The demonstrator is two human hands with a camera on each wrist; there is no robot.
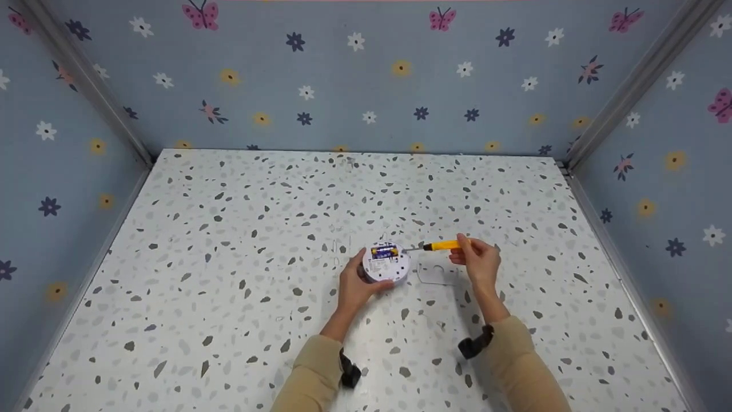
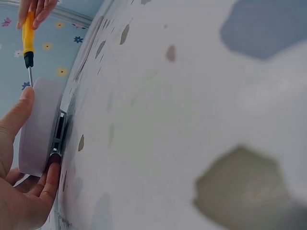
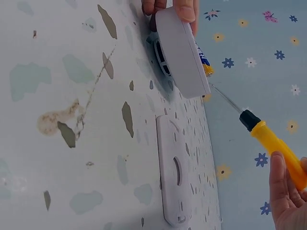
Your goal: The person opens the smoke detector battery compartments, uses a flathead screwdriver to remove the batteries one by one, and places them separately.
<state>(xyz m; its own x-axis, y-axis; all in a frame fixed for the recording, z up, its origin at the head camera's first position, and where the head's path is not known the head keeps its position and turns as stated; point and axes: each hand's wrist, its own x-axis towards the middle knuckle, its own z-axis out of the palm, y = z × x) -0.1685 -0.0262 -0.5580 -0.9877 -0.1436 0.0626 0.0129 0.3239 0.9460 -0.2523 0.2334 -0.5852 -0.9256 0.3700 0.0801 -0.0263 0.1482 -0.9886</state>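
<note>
My left hand (image 1: 353, 285) grips a round white battery-powered device (image 1: 389, 270) by its side, thumb at the near edge. Its back faces up, with blue-and-yellow batteries (image 1: 384, 252) sitting in an uncovered bay. A dark slotted part (image 3: 163, 57) shows on its underside in the right wrist view, close above the table. In my right hand (image 1: 481, 264) is a screwdriver (image 1: 445, 245) with a yellow handle, held by thumb and fingers. Its thin metal shaft (image 3: 226, 97) points at the device's edge beside the batteries. Whether the tip touches cannot be told.
A flat white cover (image 3: 168, 167) with a curved slot lies on the speckled table (image 1: 229, 320), right of the device. Patterned blue walls (image 1: 366, 74) enclose the table at the back and both sides.
</note>
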